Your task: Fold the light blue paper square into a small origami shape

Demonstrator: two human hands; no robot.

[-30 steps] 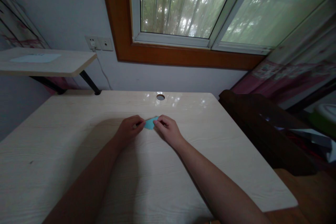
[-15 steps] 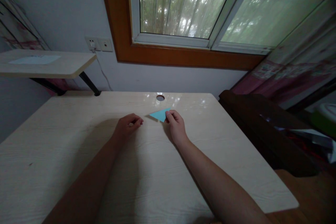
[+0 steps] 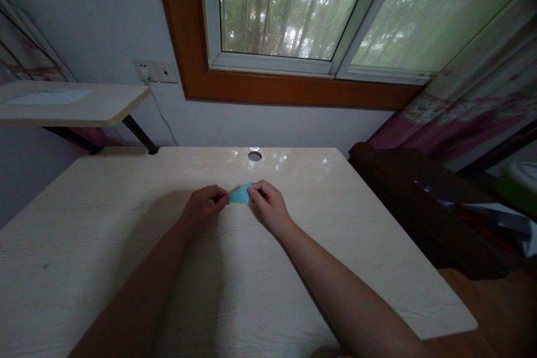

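A small piece of light-blue folded paper (image 3: 240,195) is stretched between my two hands, just over the pale wooden desk (image 3: 268,279). My left hand (image 3: 206,203) pinches its left corner between thumb and fingertips. At its right end my right hand (image 3: 269,205) grips it the same way, thumb on the near face. Both corners of the paper are covered by my fingers.
A round cable hole (image 3: 254,156) sits near the desk's back edge. To the left, a raised shelf (image 3: 126,106) on black legs carries a sheet of paper (image 3: 50,97). Dark brown furniture (image 3: 411,196) stands along the right side, below a curtain.
My right hand has brought the blue paper left and slightly nearer. My left fingers, apart from the paper before, now hold its left corner. The view has shifted slightly.
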